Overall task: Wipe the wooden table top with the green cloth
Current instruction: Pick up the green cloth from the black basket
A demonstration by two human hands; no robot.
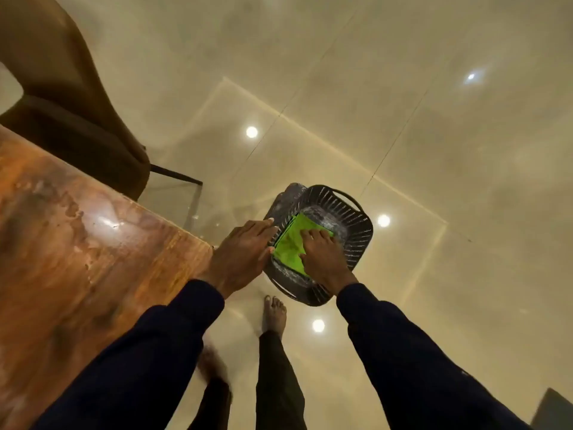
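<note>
The green cloth lies folded inside a dark slatted plastic basket that stands on the floor, right of the table's corner. My right hand rests on the cloth's right side, fingers spread over it; whether it grips the cloth is unclear. My left hand is on the basket's left rim, thumb hooked over the edge. The wooden table top fills the left side, glossy, with pale smears and a light glare.
A brown upholstered chair stands at the table's far side, upper left. The glossy beige tile floor reflects ceiling lights. My bare feet are just below the basket. A dark object sits at the lower right corner.
</note>
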